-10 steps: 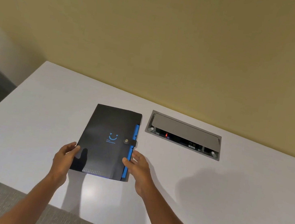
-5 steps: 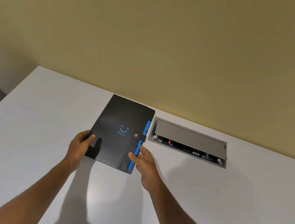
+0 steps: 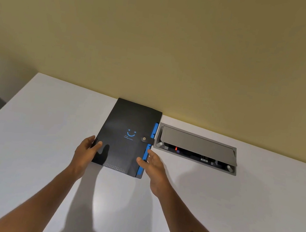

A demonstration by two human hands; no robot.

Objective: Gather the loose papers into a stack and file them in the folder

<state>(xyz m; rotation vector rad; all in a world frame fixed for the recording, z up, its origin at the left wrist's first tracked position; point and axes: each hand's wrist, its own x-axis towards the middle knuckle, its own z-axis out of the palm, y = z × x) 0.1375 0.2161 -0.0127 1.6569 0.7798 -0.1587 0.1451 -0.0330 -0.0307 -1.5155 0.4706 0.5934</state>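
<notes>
Hands point(image 3: 118, 157) flank flat, matte black folder point(image 3: 126, 131).

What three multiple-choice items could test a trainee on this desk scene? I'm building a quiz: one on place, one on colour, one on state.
1. Where does the folder lie relative to the cable box?
A. to its left
B. on top of it
C. to its right

2. What colour is the folder's cover?
A. red
B. white
C. black

3. How is the folder's snap strap?
A. torn off
B. fastened
C. hanging open

Answers:
1. A, its blue edge sits beside the box's left end.
2. C, a black cover with a blue smile.
3. B, the strap lies buttoned across the cover, while the left hand and right hand flank its near corners.
</notes>
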